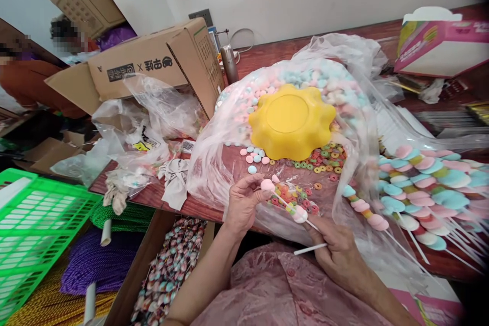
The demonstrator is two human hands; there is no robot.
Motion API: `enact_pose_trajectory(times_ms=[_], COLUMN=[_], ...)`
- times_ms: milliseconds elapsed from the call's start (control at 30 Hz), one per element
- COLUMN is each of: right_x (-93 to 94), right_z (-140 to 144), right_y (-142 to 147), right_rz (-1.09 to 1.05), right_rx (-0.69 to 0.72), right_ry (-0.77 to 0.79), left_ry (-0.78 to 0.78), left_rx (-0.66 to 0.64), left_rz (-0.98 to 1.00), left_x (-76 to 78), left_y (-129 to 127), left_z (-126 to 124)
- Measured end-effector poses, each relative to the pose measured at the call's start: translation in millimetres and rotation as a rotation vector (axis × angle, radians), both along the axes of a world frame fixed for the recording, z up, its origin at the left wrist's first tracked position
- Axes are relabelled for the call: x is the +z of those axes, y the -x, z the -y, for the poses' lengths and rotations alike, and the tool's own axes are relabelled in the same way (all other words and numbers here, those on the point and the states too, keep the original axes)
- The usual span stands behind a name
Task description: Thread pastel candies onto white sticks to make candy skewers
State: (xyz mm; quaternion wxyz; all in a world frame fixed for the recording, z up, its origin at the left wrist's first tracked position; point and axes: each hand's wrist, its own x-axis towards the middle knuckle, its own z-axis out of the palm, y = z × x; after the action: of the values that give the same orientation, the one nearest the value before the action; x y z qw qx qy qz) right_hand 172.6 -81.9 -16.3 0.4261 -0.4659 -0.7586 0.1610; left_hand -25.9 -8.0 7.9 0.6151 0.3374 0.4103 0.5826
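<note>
My left hand (244, 204) pinches a pink candy disc (267, 185) at the tip of a thin white stick. My right hand (336, 252) grips that candy stick (301, 216) lower down, where another pink disc and small coloured rings are threaded on. A second white stick (310, 249) lies under my right hand's fingers. Just beyond both hands, loose pastel discs (254, 156) and coloured ring candies (324, 160) lie on clear plastic. An upturned yellow scalloped bowl (292, 122) rests on the candy heap.
Finished candy skewers (424, 183) are piled at the right. A cardboard box (153, 63) and crumpled plastic bags stand at the left. A green plastic crate (34, 234) and spools of cord (95, 265) sit low left. A pink box (443, 46) is at the back right. Another person sits far left.
</note>
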Motion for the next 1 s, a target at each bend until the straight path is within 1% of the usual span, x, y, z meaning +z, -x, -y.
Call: enact_pose_trajectory(times_ms=[67,133,233,300,400,500,600,733,800,900,967,1000], right_x=[-0.2,-0.3,-0.4,-0.6,0.0,3.2,6.6,5.2,3.6,3.0,3.2,3.1], right_z=[1.2,2.6,4.8,5.8,6.1,5.3,3.7,1.2,0.5,-0.1,-0.8,-1.3], right_y=[-0.8,-1.6,-2.6,-3.7,-5.3,-5.4,-3.5,0.8,4.0,8.5,9.5,9.4], right_rz=[0.038,0.073,0.118,0.157,0.198,0.169,0.076,-0.033,-0.045,-0.064,-0.078,-0.077], right_rx=[0.0,-0.001,0.008,0.006,-0.012,-0.023,-0.024,-0.092,-0.081,-0.03,-0.044,-0.057], right_ry=[-0.01,0.01,0.041,0.068,0.13,0.176,0.192,0.21,0.199,0.188,0.174,0.168], left_ry=[-0.041,-0.118,-0.315,-0.472,-0.685,-0.812,-0.835,-0.712,-0.664,-0.707,-0.738,-0.719], left_rx=[0.047,0.082,0.126,0.143,0.108,0.076,0.085,0.116,0.147,0.167,0.165,0.157], left_rz=[-0.04,-0.095,-0.235,-0.399,-0.661,-0.799,-0.832,-0.76,-0.741,-0.764,-0.773,-0.757], left_x=[-2.4,-4.8,-7.3,-6.7,-2.6,0.3,-1.8,-9.6,-12.9,-14.4,-13.2,-12.1], left_y=[-2.2,-4.0,-4.3,-3.0,-0.8,-1.0,-3.7,-8.1,-9.2,-8.4,-6.6,-5.6], left_z=[-0.6,-0.7,0.9,3.1,6.9,9.3,9.8,11.1,12.5,12.9,10.9,9.1])
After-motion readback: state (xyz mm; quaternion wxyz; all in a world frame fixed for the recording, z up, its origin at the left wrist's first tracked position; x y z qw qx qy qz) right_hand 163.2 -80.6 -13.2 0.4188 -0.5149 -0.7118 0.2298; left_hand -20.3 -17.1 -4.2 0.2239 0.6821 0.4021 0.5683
